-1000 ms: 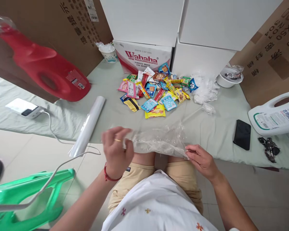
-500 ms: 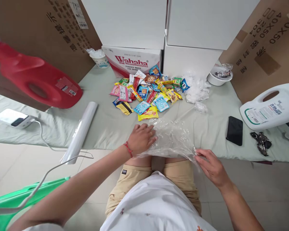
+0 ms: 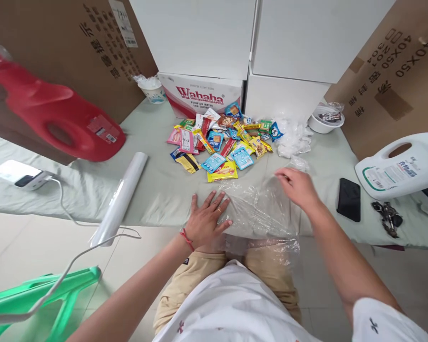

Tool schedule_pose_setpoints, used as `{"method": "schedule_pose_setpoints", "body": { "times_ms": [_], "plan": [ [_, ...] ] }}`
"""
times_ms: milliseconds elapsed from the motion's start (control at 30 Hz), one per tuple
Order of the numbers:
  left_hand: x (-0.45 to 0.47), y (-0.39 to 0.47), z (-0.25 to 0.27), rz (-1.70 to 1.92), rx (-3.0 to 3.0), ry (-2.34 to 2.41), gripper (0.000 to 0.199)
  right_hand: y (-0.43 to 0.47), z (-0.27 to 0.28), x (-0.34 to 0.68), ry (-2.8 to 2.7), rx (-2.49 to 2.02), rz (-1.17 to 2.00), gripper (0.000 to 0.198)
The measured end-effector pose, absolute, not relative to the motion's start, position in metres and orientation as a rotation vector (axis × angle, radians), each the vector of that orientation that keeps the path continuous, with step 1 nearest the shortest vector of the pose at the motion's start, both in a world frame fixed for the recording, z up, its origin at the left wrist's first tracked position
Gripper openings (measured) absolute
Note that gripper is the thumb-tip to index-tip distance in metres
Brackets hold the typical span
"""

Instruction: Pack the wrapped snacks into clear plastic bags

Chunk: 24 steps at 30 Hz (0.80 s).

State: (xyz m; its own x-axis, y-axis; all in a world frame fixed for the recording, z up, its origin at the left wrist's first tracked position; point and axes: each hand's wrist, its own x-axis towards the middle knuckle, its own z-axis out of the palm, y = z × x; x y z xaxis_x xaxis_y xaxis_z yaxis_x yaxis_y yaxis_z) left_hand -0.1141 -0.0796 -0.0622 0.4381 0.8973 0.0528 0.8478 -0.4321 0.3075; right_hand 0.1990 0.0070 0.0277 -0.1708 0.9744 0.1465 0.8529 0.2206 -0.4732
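A crinkled sheet of clear plastic film [image 3: 260,209] lies at the table's front edge, its near part hanging over my lap. My left hand [image 3: 207,213] rests flat on the film's left side, fingers spread, with a red cord on the wrist. At the far right corner of the film, my right hand [image 3: 296,186] is closed in a pinch on it. Just beyond the film is a heap of small wrapped snacks [image 3: 223,142] in yellow, blue, red, pink and green. Crumpled clear plastic [image 3: 293,137] sits right of the heap.
A roll of film [image 3: 123,194] and a red jug [image 3: 71,123] are at left, with a white power bank [image 3: 19,175] and cable. On the right are a phone [image 3: 348,199], keys [image 3: 388,218], a white jug [image 3: 401,164] and a bowl [image 3: 324,124]. Boxes [image 3: 203,95] stand behind.
My right hand has moved up and away from me, from the film's near right corner to its far right. My left hand has spread out flat on the film.
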Motion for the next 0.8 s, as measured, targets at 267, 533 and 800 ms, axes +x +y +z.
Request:
{"method": "schedule_pose_setpoints", "body": {
  "times_ms": [267,533,800],
  "plan": [
    [-0.118,-0.072,-0.07,0.437,2.425,1.51,0.054,0.13,-0.015,0.073,-1.994,-2.152,0.411,0.048],
    [-0.119,-0.075,-0.067,0.532,2.351,1.513,0.052,0.17,0.022,0.091,-2.375,-1.354,0.763,0.017],
    [-0.119,-0.075,-0.068,0.527,2.381,1.548,0.053,0.19,0.02,-0.023,-3.319,-0.928,0.713,0.042]
  ]
}}
